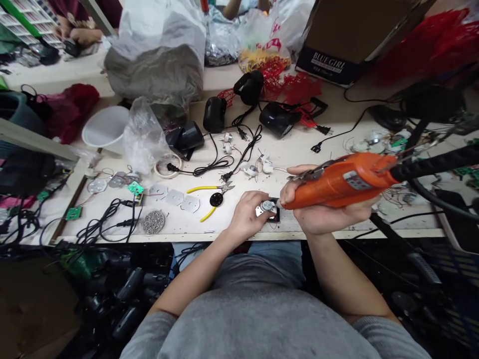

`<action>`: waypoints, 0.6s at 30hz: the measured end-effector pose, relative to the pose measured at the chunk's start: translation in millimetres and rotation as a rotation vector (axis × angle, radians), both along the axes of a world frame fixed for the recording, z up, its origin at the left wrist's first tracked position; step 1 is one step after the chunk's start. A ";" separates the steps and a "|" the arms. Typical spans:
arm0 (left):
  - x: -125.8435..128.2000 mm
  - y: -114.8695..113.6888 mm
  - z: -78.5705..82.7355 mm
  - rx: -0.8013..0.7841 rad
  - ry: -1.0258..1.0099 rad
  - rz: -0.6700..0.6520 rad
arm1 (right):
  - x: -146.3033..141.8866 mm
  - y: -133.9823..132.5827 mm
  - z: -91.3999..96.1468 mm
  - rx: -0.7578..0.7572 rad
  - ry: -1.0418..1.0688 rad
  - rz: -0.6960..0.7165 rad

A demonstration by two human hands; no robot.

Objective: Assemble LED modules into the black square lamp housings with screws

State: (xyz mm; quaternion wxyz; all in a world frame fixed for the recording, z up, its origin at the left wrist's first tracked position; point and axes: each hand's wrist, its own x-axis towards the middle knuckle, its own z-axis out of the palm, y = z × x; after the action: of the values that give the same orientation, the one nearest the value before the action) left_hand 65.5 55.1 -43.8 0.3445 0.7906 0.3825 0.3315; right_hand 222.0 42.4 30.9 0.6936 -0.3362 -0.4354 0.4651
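While the left hand pins a small silver motor onto a metal plate near the front edge of the desk, the right hand wraps around an orange corded electric screwdriver, its nose just beside the motor. The hands sit close together, not clearly touching, a steady hold that seems well suited to keeping the bit square. Yellow-handled snips and spare plates lie nearby.
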 end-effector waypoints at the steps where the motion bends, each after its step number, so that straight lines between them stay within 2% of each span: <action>1: -0.1 -0.1 -0.3 -0.002 -0.005 0.002 | 0.1 -0.3 0.8 -0.003 -0.005 0.006; 8: 1.0 0.0 -2.6 -0.031 0.004 0.010 | -8.1 4.2 -3.2 0.039 -0.021 0.051; 18: 2.9 -0.1 4.0 -0.048 0.078 0.043 | -8.5 15.9 1.4 -0.014 -0.024 0.094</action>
State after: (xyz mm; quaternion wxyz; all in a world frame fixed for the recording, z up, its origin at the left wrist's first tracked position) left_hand 68.5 55.0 -39.8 0.3410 0.7861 0.4201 0.2987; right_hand 213.5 58.3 32.3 0.6633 -0.3256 -0.4559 0.4961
